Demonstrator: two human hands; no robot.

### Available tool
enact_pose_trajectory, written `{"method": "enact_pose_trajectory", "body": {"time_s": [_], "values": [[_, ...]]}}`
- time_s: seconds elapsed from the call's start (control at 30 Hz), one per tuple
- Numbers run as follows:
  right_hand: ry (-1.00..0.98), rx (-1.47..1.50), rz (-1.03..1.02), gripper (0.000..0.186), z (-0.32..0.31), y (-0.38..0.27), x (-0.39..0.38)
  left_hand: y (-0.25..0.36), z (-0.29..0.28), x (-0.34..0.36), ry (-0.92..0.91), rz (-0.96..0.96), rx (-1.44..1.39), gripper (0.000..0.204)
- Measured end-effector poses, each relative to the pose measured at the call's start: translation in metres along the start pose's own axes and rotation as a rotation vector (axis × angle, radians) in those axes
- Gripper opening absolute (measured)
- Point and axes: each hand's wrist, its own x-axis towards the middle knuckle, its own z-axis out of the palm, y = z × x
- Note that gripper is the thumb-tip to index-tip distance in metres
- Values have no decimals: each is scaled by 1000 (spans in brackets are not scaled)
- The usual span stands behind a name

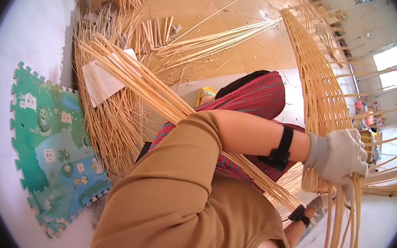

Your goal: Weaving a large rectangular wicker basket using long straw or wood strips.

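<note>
A woven wicker panel (pixel 317 79) curves upward at the right, with loose rod ends sticking out along its right side. My left hand (pixel 339 156), in a pale grey work glove, is closed around wicker rods (pixel 342 225) at the panel's lower end. Those rods hang down below the fist. Lower and closer in, my right hand (pixel 316 203), also gloved, is beside the hanging rods; its fingers are mostly hidden. A long bundle of wicker rods (pixel 152 90) slants across under my left arm, its lower part (pixel 266 182) emerging beyond the sleeve.
Loose rods (pixel 113 132) are heaped at the left under a white sheet (pixel 103 83). A green and blue foam mat (pixel 58 152) is beside the left wall. More rods (pixel 219 43) and short cut pieces (pixel 157 32) lie on the board ahead. Red plaid cloth (pixel 253 95) covers my lap.
</note>
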Motion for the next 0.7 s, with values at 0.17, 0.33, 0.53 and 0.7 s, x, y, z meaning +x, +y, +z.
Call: {"method": "enact_pose_trajectory", "body": {"time_s": [0.17,0.33,0.53,0.7], "values": [[197,-433,-66,54,-15,-51,17,-74,1,21,-63,43,-33,30],[-55,-559,24,64,25,-139,26,-182,-36,17,-179,-328,78,33],[-148,-803,-206,67,121,-197,17,-240,-121,-64,-68,-745,-190,45],[-265,-709,-364,48,189,-191,10,-289,-162,-111,180,-1000,-620,47]]}}
